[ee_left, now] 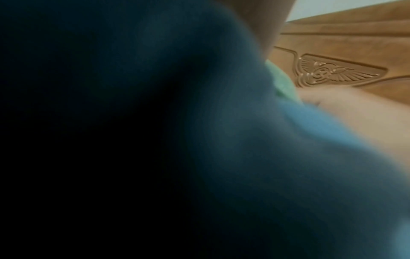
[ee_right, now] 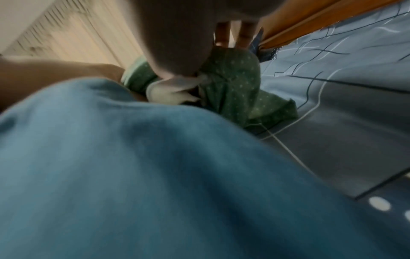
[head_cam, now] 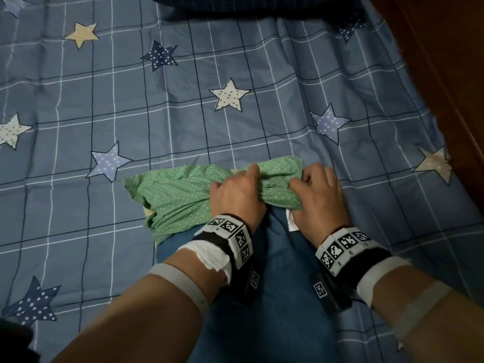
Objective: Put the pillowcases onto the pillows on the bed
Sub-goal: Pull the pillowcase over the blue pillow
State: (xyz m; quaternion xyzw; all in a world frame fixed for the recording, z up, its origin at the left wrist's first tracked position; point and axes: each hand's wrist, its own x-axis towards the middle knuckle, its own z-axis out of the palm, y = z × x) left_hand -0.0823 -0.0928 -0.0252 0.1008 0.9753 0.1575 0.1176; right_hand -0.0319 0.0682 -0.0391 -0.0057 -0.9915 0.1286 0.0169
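Observation:
A green dotted pillowcase (head_cam: 178, 195) lies bunched over the far end of a plain blue pillow (head_cam: 277, 289) on the bed. My left hand (head_cam: 235, 192) grips the gathered green cloth near its middle. My right hand (head_cam: 317, 189) grips the bunched cloth at its right end, next to a small white label (head_cam: 292, 223). In the right wrist view the green pillowcase (ee_right: 233, 84) sits past the blue pillow (ee_right: 155, 175), with my right fingers (ee_right: 245, 35) curled over it. The left wrist view is mostly dark blue pillow (ee_left: 221, 140) with a sliver of green pillowcase (ee_left: 281, 82).
A blue checked sheet with star patches (head_cam: 230, 95) covers the bed. A wooden bed board (head_cam: 450, 74) runs along the right side; its carved panel (ee_left: 332, 71) shows in the left wrist view. Another dark pillow edge (head_cam: 248, 3) lies at the far end.

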